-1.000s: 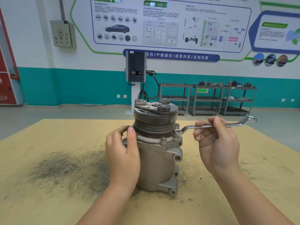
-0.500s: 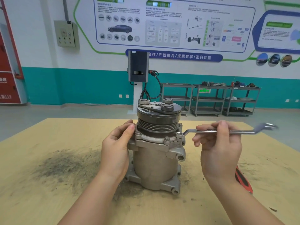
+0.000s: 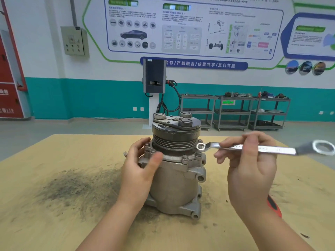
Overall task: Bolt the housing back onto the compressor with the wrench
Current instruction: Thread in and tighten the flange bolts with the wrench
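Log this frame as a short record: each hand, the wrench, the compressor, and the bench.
left hand: rests against the compressor's flange, fingers relaxed
right hand: pinches the wrench shank
wrench: held about level, small ring end lifted beside the pulley, off the bolts
compressor: upright, flange bolts in place
table: wood top, dark grime patch at left

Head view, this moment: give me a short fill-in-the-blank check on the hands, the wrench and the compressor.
1. The wrench is held in the ____ hand.
2. The left hand rests against the ____, which stands upright on the table.
3. The wrench's small ring end is ____ the bolt at the flange, not seated on it.

Missing words: right; compressor; above
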